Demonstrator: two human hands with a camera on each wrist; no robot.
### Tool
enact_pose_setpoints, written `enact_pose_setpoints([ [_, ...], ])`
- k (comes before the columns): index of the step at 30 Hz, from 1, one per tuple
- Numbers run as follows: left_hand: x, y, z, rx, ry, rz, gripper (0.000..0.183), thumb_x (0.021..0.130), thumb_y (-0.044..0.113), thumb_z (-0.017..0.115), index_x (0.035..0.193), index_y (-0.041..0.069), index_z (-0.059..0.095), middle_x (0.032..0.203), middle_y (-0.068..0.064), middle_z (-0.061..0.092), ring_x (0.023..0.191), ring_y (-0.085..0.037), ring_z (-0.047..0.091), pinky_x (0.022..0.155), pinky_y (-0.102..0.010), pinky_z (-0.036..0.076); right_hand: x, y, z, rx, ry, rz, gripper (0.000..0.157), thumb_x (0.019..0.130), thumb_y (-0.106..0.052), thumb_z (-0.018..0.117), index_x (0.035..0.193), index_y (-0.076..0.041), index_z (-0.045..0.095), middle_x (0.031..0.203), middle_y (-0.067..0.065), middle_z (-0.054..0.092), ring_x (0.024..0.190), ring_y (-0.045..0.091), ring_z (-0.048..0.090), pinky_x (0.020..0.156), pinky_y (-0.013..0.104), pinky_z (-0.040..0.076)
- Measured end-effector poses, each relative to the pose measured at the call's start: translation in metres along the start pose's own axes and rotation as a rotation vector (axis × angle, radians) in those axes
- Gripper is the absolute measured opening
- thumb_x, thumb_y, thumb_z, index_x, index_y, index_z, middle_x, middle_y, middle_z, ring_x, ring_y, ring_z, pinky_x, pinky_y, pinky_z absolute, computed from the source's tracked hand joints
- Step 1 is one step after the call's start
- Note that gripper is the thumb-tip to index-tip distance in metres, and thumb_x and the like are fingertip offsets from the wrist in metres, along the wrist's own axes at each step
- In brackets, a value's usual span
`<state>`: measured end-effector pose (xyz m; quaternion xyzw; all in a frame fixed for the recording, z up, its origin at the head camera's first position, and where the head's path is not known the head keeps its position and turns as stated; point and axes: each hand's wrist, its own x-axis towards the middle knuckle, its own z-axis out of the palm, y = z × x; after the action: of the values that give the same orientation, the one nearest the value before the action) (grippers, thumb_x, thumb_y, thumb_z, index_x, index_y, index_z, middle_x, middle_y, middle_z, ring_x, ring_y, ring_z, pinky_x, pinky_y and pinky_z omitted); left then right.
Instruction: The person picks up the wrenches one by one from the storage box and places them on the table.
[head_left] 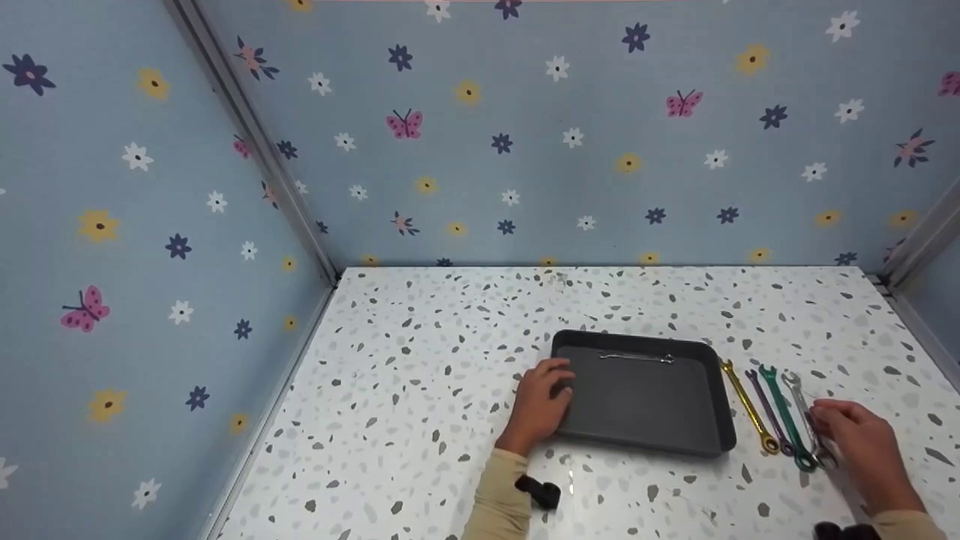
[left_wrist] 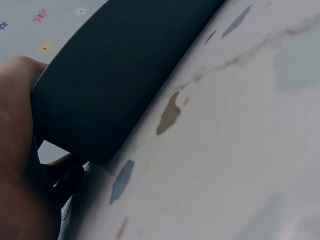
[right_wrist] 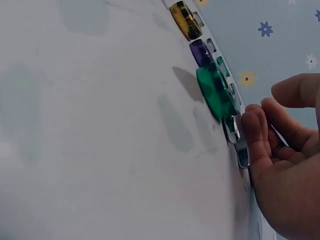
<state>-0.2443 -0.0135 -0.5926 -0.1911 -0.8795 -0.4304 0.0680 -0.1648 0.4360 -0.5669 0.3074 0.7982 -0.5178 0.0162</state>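
A dark grey rectangular tray (head_left: 637, 409) lies on the table, with one slim silver wrench (head_left: 637, 358) along its far side. My left hand (head_left: 541, 397) grips the tray's left wall, fingers bent over the rim; the left wrist view has the dark wall (left_wrist: 100, 85) against the palm. Right of the tray lie a gold wrench (head_left: 750, 407), a purple wrench (head_left: 768, 412), a green wrench (head_left: 784, 415) and silver wrench metal (head_left: 801, 409) side by side. My right hand (head_left: 862, 439) is at the silver end of the row, loosely bent fingers (right_wrist: 255, 132) right beside the metal, thumb apart.
The table (head_left: 420, 360) is white with grey speckles. Blue patterned panels stand behind it (head_left: 562, 180) and along its left side (head_left: 150, 300), with a metal corner post (head_left: 255, 135) between them. Black straps (head_left: 540, 493) sit on both wrists.
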Motion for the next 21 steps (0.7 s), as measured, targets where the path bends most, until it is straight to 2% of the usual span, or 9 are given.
enact_pose_setpoints([
  [5,0.000,0.000,0.000,-0.001,0.001,-0.006,0.026,0.094,0.015,0.063,0.117,0.010,0.072,0.139,0.005,0.057,0.122,-0.020,0.052,0.105,-0.040,0.040,-0.001,-0.003,0.003,-0.051,-0.007,-0.017,0.049,0.100,-0.034,0.056,0.138,-0.002,0.053,0.121,0.007,0.064,0.085,0.002,0.060,0.066,0.021,0.047],
  [8,0.000,0.000,0.000,-0.007,0.013,0.014,0.025,0.094,0.014,0.063,0.116,0.009,0.073,0.138,0.004,0.058,0.120,-0.021,0.053,0.103,-0.040,0.041,-0.002,-0.007,0.007,-0.127,0.017,-0.035,0.050,0.100,-0.033,0.054,0.139,0.000,0.051,0.128,0.018,0.057,0.091,0.013,0.058,0.063,0.023,0.047],
  [12,0.000,-0.001,0.000,-0.008,0.027,0.037,0.024,0.093,0.012,0.064,0.115,0.008,0.073,0.137,0.002,0.059,0.118,-0.023,0.054,0.101,-0.041,0.042,-0.003,-0.013,0.012,-0.230,0.015,-0.079,0.052,0.100,-0.034,0.052,0.138,0.001,0.049,0.131,0.024,0.051,0.100,0.028,0.050,0.064,0.028,0.044],
  [17,0.000,0.000,0.000,0.010,0.013,0.003,0.025,0.093,0.015,0.064,0.117,0.010,0.072,0.138,0.005,0.057,0.120,-0.021,0.053,0.104,-0.040,0.041,-0.002,-0.020,0.011,-0.310,-0.082,-0.110,0.058,0.099,-0.040,0.051,0.138,0.003,0.048,0.131,0.028,0.049,0.094,0.030,0.051,0.066,0.033,0.045],
  [21,0.000,0.001,-0.001,0.017,0.001,-0.019,0.026,0.094,0.016,0.063,0.118,0.010,0.072,0.139,0.005,0.057,0.122,-0.020,0.052,0.105,-0.040,0.040,-0.001,-0.027,0.008,-0.350,-0.150,-0.086,0.063,0.100,-0.045,0.049,0.139,0.004,0.046,0.132,0.029,0.048,0.092,0.029,0.053,0.069,0.036,0.043],
])
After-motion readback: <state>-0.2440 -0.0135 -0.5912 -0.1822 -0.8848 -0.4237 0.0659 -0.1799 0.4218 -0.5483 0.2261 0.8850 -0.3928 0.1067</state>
